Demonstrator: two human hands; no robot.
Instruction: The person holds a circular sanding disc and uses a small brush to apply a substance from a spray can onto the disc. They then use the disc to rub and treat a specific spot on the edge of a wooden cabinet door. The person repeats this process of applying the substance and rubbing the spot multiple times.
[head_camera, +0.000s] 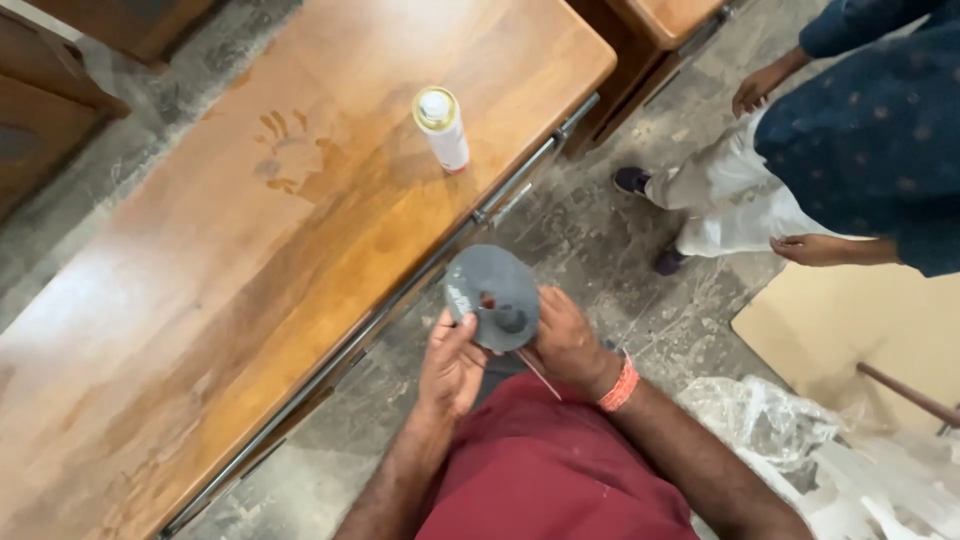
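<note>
Both my hands hold a round grey abrasive disc (492, 295) with a hole in its middle, just off the edge of a polished wooden tabletop (250, 260). My left hand (450, 365) pinches the disc's lower left rim. My right hand (565, 340) grips its lower right side; an orange band sits on that wrist. A white spray can (441, 128) with a yellow-rimmed cap stands upright on the tabletop, beyond the disc. A hand-shaped print (290, 155) marks the wood to the can's left.
Another person in a dark blue top and white trousers (850, 150) stands at the right on the concrete floor. A cardboard sheet (850, 320) and crumpled clear plastic (820, 460) lie at the lower right. More wooden furniture (670, 20) stands at the top.
</note>
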